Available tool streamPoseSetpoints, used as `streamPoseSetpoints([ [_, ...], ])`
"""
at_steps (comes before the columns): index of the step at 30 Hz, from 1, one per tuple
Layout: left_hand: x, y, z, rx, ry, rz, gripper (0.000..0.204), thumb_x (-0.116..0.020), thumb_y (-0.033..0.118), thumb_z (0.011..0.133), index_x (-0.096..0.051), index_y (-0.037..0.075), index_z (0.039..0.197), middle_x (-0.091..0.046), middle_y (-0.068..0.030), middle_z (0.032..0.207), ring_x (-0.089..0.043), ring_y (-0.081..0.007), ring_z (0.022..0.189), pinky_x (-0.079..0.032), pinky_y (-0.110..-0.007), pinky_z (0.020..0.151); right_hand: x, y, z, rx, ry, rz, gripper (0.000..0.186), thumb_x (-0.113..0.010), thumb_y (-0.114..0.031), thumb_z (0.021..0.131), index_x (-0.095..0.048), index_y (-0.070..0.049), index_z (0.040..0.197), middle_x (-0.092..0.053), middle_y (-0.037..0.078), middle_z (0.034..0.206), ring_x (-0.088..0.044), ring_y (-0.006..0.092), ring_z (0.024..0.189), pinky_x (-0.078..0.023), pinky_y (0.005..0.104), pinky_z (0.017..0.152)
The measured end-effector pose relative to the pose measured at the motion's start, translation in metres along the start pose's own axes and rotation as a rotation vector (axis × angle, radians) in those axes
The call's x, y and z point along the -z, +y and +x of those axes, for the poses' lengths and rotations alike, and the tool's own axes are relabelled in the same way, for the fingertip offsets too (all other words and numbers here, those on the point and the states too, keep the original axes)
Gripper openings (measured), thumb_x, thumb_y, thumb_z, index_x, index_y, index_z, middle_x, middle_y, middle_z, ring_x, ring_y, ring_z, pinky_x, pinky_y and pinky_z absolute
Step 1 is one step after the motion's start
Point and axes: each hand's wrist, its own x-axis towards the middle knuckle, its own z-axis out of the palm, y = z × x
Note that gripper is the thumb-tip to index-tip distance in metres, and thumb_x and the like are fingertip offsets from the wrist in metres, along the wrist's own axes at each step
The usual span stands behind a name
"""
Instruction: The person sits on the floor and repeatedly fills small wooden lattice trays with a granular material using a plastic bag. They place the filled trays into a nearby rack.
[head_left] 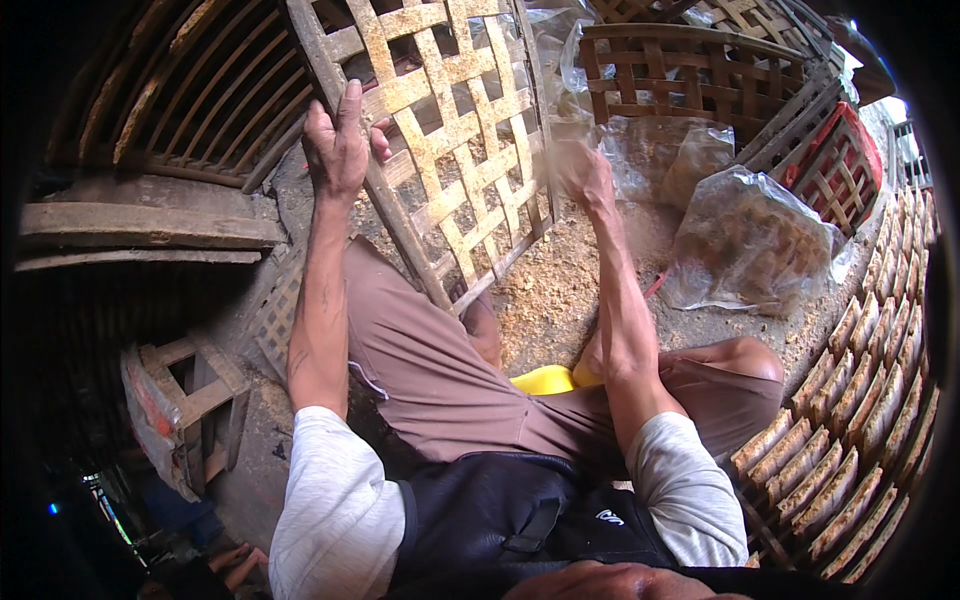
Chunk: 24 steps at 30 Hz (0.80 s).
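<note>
My left hand (340, 145) grips the left wooden rail of a woven slatted tray (465, 130), held tilted up and dusted with pale crumbs. My right hand (583, 165) is raised beside the tray's right edge; its fingers are smeared by motion, so I cannot tell whether they touch it or hold anything. Below, crumbs cover the floor (540, 300) around my bare feet, and a yellow object (540, 380) lies between my legs.
Wooden racks (180, 230) stand at left, with a small wooden stool (185, 400). More woven trays (690, 80) and crumpled plastic bags (750, 240) are behind; rows of flat pale pieces (840, 440) fill the right. Another person's limb (235, 565) shows at lower left.
</note>
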Motion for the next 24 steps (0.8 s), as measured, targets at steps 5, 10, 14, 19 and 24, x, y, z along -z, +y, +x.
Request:
streamPoseSetpoints([
  [5, 0.000, 0.000, 0.001, -0.017, -0.026, 0.031, 0.041, -0.056, 0.042, 0.098, -0.043, 0.003, 0.101, -0.063, -0.0158, 0.072, -0.055, -0.0116, 0.046, -0.047, -0.026, 0.038, -0.012, -0.004, -0.002, 0.015, -0.056, 0.057, 0.044, -0.069, -0.006, 0.081, -0.056, -0.010, 0.123, -0.071, 0.009, 0.092, -0.069, 0.0243, 0.084, -0.055, 0.0365, 0.076],
  [10, -0.001, 0.003, 0.000, 0.002, -0.024, 0.031, 0.040, -0.055, 0.041, 0.098, -0.044, 0.003, 0.101, -0.063, -0.0163, 0.074, -0.055, -0.0119, 0.045, -0.047, -0.026, 0.038, -0.019, -0.007, -0.014, 0.074, -0.051, -0.027, 0.051, -0.068, -0.004, 0.081, -0.048, -0.010, 0.128, -0.069, 0.011, 0.088, -0.067, 0.0289, 0.084, -0.054, 0.0396, 0.077],
  [14, 0.007, 0.003, -0.004, 0.005, 0.010, 0.044, 0.036, -0.055, 0.035, 0.099, -0.047, 0.000, 0.097, -0.064, -0.0144, 0.072, -0.059, -0.0140, 0.047, -0.051, -0.028, 0.040, -0.038, -0.010, -0.018, 0.036, -0.057, -0.048, 0.052, -0.068, -0.004, 0.081, -0.047, -0.010, 0.128, -0.069, 0.010, 0.089, -0.067, 0.0291, 0.085, -0.054, 0.0398, 0.077],
  [19, -0.005, 0.004, -0.002, 0.000, -0.032, -0.006, 0.035, -0.056, 0.034, 0.099, -0.047, 0.000, 0.097, -0.064, -0.0150, 0.074, -0.059, -0.0143, 0.047, -0.051, -0.028, 0.039, -0.034, -0.001, -0.013, 0.057, 0.021, -0.134, 0.050, -0.068, -0.005, 0.082, -0.049, -0.010, 0.127, -0.069, 0.009, 0.090, -0.067, 0.0277, 0.086, -0.054, 0.0386, 0.079],
  [24, -0.007, 0.007, -0.003, -0.006, -0.070, -0.017, 0.035, -0.055, 0.034, 0.099, -0.046, 0.000, 0.098, -0.063, -0.0151, 0.075, -0.060, -0.0145, 0.049, -0.050, -0.027, 0.038, -0.029, 0.000, -0.006, 0.129, 0.080, -0.178, 0.045, -0.066, -0.005, 0.083, -0.051, -0.009, 0.125, -0.068, 0.010, 0.093, -0.066, 0.0268, 0.090, -0.053, 0.0375, 0.081],
])
